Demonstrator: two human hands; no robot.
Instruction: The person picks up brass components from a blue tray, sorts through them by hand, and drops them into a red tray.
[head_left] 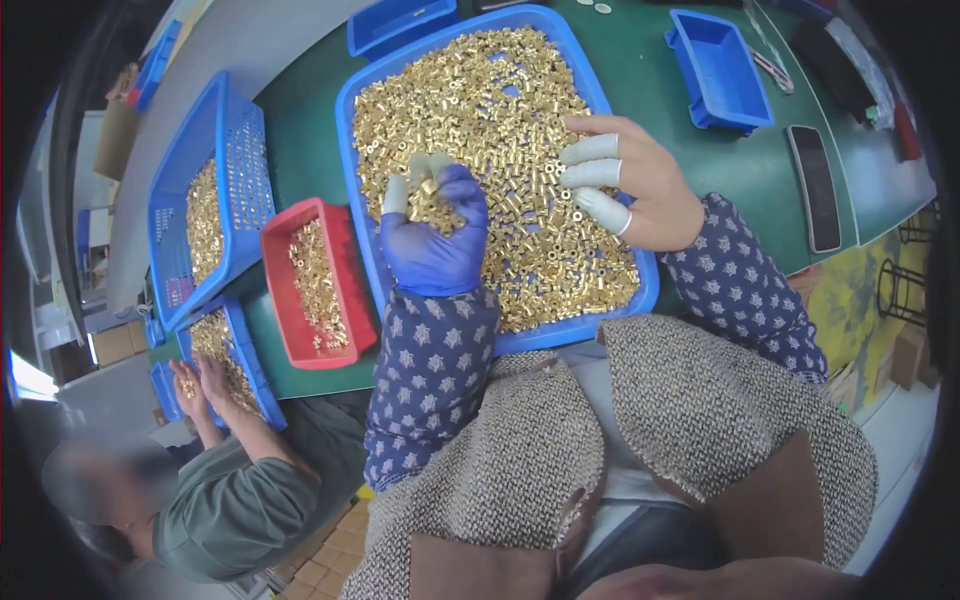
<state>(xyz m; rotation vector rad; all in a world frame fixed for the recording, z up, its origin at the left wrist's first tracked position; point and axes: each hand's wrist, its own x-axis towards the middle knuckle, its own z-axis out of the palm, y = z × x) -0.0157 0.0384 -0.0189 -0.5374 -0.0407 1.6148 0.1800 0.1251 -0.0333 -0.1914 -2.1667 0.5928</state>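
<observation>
My left hand, in a blue glove with pale finger covers, curls around a small heap of brass fittings in its palm. It is held over the left part of a large blue tray. Many short, hollow brass fittings are spread across that tray, with bits of blue bottom showing between them. White covers sit on several fingers of my right hand. It reaches in from the tray's right side, fingers apart and stretched, tips right at the loose fittings.
Left of the tray, a red bin and a tall blue basket hold brass pieces. A co-worker's hands are at another blue bin. On the green table lie a small blue bin and a phone.
</observation>
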